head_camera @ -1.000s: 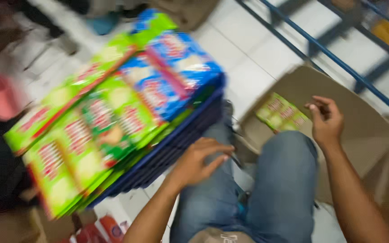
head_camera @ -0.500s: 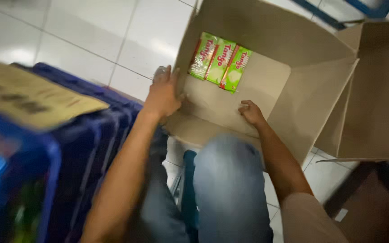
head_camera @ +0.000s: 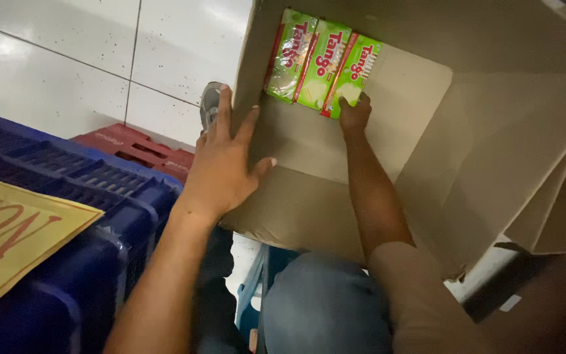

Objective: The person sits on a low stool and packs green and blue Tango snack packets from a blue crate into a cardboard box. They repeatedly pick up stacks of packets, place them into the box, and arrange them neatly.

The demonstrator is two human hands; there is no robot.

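An open brown cardboard box [head_camera: 492, 151] stands on the floor in front of me. Three green snack packets [head_camera: 322, 62] lie side by side at its far left corner. My right hand [head_camera: 355, 115] reaches deep inside, fingers curled against the near edge of the rightmost packet. My left hand [head_camera: 224, 160] is spread flat against the box's left wall and near flap, fingers apart, holding nothing.
A stack of blue plastic crates [head_camera: 67, 249] with a yellow cardboard sheet [head_camera: 14, 229] on top sits at my left. A red crate [head_camera: 142, 147] lies behind it on the white tiled floor [head_camera: 86, 59]. My jeans-clad knee [head_camera: 322, 305] is below the box.
The view has swung from the crate of packets down onto the box. My right hand has moved further in, up to the packets. My left hand has settled flat on the box's left wall.
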